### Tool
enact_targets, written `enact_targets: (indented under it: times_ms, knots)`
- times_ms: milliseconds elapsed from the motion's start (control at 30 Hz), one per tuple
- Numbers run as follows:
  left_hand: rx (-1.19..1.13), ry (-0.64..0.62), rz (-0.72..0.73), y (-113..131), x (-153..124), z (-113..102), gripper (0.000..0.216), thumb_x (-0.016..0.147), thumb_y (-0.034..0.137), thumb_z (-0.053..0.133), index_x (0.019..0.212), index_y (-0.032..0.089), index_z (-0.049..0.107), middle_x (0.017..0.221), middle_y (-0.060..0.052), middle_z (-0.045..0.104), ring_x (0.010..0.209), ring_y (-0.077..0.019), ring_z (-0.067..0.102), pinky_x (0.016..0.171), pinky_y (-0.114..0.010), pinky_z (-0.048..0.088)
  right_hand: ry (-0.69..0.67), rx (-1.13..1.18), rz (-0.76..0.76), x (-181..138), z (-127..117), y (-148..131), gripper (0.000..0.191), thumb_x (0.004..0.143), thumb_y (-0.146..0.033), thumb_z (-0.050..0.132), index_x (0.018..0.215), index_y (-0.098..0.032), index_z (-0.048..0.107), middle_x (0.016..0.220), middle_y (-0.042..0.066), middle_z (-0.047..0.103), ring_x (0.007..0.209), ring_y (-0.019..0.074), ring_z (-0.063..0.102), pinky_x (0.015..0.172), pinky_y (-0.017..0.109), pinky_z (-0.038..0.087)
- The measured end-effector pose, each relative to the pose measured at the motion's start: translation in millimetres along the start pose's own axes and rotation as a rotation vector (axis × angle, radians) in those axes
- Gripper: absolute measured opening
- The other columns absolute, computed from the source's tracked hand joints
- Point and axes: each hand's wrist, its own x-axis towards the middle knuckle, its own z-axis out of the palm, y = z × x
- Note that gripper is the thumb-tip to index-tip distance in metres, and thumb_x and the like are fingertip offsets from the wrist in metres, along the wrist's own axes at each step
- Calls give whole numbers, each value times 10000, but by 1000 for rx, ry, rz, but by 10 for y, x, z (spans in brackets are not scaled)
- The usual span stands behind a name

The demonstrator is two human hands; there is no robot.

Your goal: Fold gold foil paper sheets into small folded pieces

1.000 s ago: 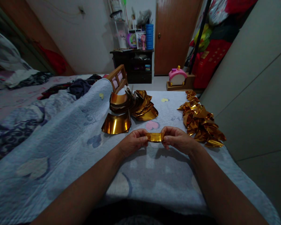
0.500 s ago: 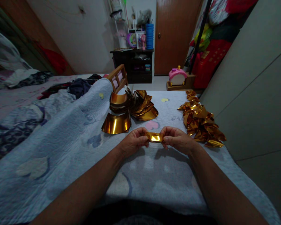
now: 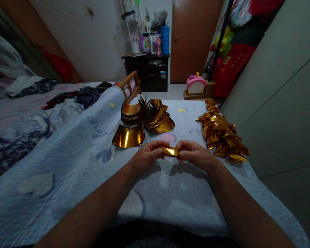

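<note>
A small piece of shiny gold foil paper (image 3: 171,151), rolled or folded into a narrow strip, is stretched between my two hands above the bed. My left hand (image 3: 150,155) pinches its left end, thumb in front and index finger extended along the top. At the other end my right hand (image 3: 192,153) grips it between thumb and bent fingers. Beyond my left hand lies a fanned stack of curved gold foil sheets (image 3: 129,136). To the right of my right hand is a heap of folded gold foil pieces (image 3: 222,134).
Beneath everything spreads a pale blue quilt (image 3: 167,206) with heart patterns. A wooden rail (image 3: 129,84) stands behind the foil stack. Farther off are a dark cabinet (image 3: 147,70), a pink toy (image 3: 196,83) and a door (image 3: 193,41). A pale panel (image 3: 281,103) borders the right side.
The foil strip has become narrower and slightly tilted. My left index finger has straightened out over its top edge; my right hand has hardly moved.
</note>
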Motion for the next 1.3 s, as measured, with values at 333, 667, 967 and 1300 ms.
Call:
enact_targets:
  times_ms: [333, 667, 967, 1300]
  knots:
    - [-9, -14, -19, 13, -4, -13, 442, 701, 331, 900, 1083, 170, 748, 946, -53, 721, 773, -133, 635, 703, -237, 486, 17, -14, -16, 1, 0, -4, 320, 757, -359, 866, 886, -156, 655, 717, -16, 666, 606, 94, 599, 591, 215, 473]
    - [-44, 34, -30, 29, 2, 31, 344, 666, 333, 920, 841, 141, 695, 816, -12, 674, 695, -110, 614, 667, -225, 505, 24, 28, -64, 12, -3, -11, 294, 759, -332, 868, 882, -157, 666, 709, -15, 670, 600, 96, 605, 584, 220, 479]
    - [-87, 5, -15, 27, 7, 47, 323, 653, 303, 930, 821, 145, 703, 795, -4, 684, 672, -103, 617, 646, -216, 506, 56, 6, -79, 16, 4, -16, 317, 726, -360, 891, 823, -155, 670, 693, -14, 672, 586, 89, 597, 572, 207, 466]
    - [-122, 44, -8, 29, 12, 62, 319, 636, 272, 937, 799, 145, 695, 807, -8, 702, 638, -103, 629, 608, -214, 528, 80, 27, -70, 27, -17, 2, 317, 717, -347, 895, 852, -161, 677, 718, -6, 686, 590, 99, 623, 575, 219, 499]
